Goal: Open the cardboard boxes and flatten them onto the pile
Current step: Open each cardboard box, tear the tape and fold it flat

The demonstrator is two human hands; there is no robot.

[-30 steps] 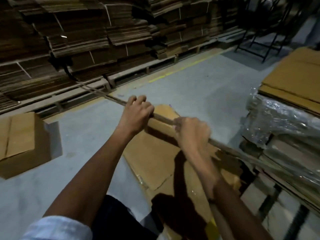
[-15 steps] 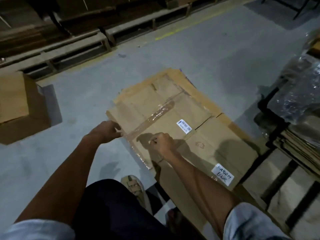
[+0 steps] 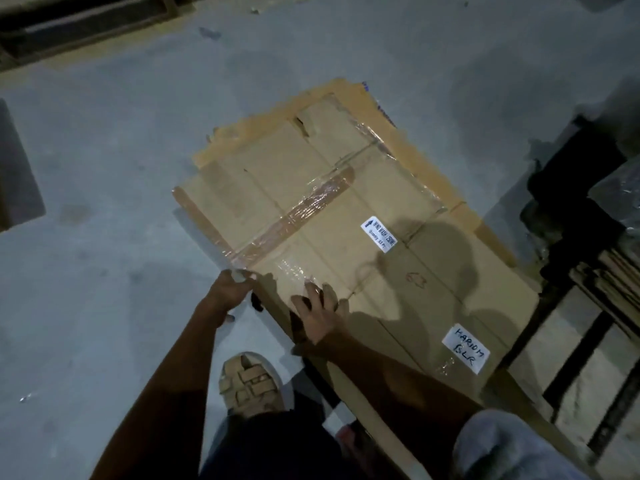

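- Cardboard, brown and corrugated: the flattened box (image 3: 329, 220) lies on top of the pile (image 3: 408, 140) of other flattened sheets, which sits directly on the floor just ahead of the person's foot.
- Left hand (image 3: 230, 291) grips the near left corner of the sheet, fingers curled round the edge where the clear tape (image 3: 294, 216) ends.
- Right hand (image 3: 318, 313) rests flat on the near edge, fingers spread and straight, pressing rather than grasping.
- Handling, as a judgement: the sheet looks light and fairly stiff, but it will fold along its creases and flap seams, so it is best held at an edge or corner with both hands well apart. The glossy tape is likely slippery; bare board gives a surer hold.
- Two white labels, a printed one (image 3: 379, 233) and a handwritten one (image 3: 465, 348), sit on the top face.
- Floor (image 3: 104, 202) is smooth grey concrete, dimly lit; the person's shadow falls across the sheet.
- Stacked cardboard on a dark pallet frame (image 3: 595, 265) stands just beside the pile on the right; a sandalled foot (image 3: 249, 386) is planted near its near edge.
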